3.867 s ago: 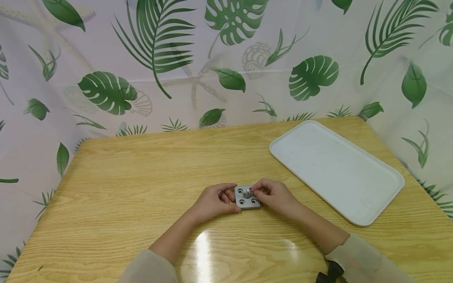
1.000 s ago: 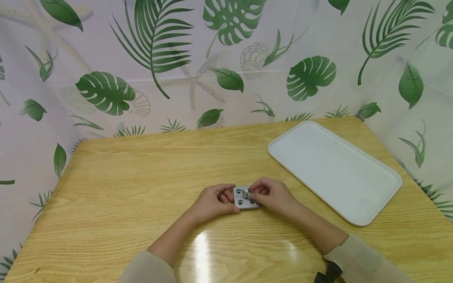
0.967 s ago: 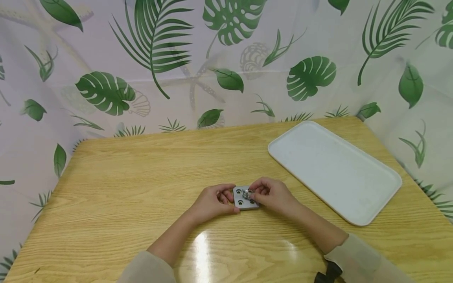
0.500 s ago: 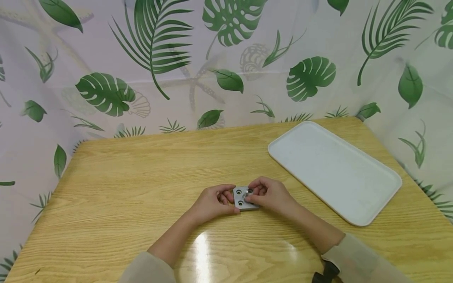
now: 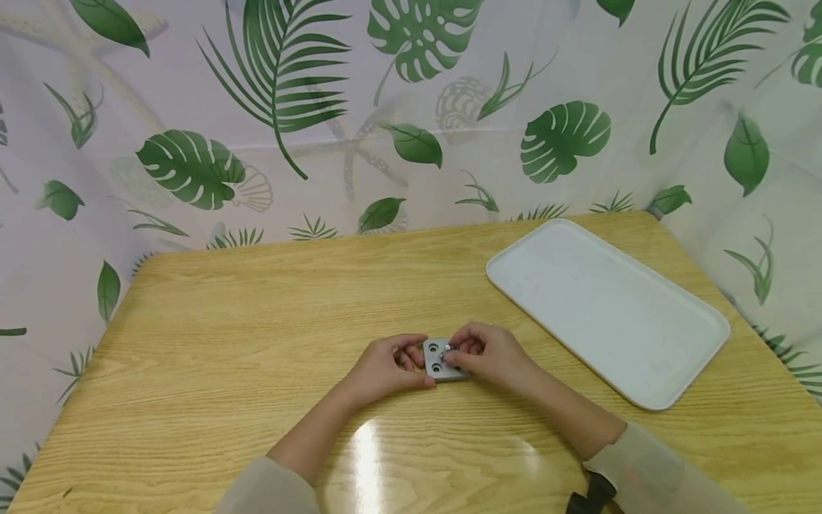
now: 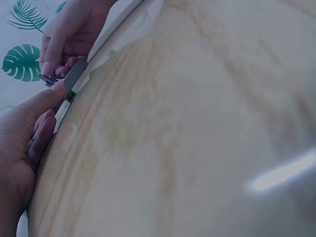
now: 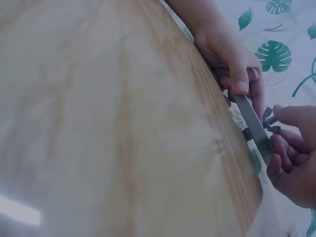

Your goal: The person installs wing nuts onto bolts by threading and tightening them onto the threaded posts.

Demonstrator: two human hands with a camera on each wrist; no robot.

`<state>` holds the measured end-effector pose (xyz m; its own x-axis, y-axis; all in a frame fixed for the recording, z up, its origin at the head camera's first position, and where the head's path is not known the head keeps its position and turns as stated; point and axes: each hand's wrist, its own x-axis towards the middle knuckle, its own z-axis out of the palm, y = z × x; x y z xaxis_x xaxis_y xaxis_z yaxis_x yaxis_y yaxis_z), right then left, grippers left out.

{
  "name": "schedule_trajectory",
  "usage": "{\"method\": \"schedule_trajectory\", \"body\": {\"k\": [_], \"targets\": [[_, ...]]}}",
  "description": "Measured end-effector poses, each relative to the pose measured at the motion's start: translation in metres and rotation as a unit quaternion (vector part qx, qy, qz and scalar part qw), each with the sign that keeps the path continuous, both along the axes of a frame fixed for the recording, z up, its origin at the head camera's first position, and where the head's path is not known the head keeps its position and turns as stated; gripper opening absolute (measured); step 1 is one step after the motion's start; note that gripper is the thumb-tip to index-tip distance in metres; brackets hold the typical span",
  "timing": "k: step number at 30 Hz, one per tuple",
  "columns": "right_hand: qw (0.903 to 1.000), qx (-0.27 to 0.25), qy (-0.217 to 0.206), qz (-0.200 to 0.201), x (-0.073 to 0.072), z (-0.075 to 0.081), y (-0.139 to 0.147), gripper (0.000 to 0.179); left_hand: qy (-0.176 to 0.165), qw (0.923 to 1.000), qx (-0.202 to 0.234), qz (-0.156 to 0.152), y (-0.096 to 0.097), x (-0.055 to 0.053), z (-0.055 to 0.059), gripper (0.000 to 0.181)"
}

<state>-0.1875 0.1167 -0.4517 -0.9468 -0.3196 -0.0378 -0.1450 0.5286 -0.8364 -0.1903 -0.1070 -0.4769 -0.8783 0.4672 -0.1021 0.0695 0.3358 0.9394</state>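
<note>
In the head view a square grey metal plate (image 5: 434, 358) with countersunk holes lies near the middle of the table. My left hand (image 5: 385, 368) grips its left side, thumb on the near edge and index finger at the far corner. A threaded bolt stands up from the plate's middle, and the right wrist view shows a wing nut (image 7: 274, 130) on it. My right hand (image 5: 494, 355) pinches the wing nut between thumb and fingers, covering the plate's right part. Beneath the plate, a dark short piece (image 7: 248, 134) shows in the right wrist view.
A white rectangular tray (image 5: 610, 314) lies at an angle on the right of the wooden table (image 5: 257, 321). Leaf-patterned cloth (image 5: 475, 178) hangs behind and beside the table. A black strap piece (image 5: 591, 492) hangs at the right sleeve.
My right fingers have shifted slightly left and closed further over the wing nut, which showed more openly before. The left hand and plate stay practically in place.
</note>
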Motion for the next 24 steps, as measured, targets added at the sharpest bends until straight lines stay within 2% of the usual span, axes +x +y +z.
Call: {"method": "schedule_trajectory", "body": {"k": [7,15,24], "targets": [[1.0000,0.003,-0.005,0.000,0.0034,0.0012,0.0030,0.022,-0.001,1.0000,-0.003,0.003,0.0000,0.0003,-0.0004,0.070],[0.9999,0.002,0.008,0.012,0.0043,0.0012,0.0066,0.011,0.000,1.0000,0.002,0.009,0.0017,0.0020,0.0015,0.069],[0.9999,0.004,0.008,0.010,0.0034,0.0019,0.0059,0.011,0.010,0.9999,-0.004,0.009,0.0015,0.0010,0.0020,0.068]]}}
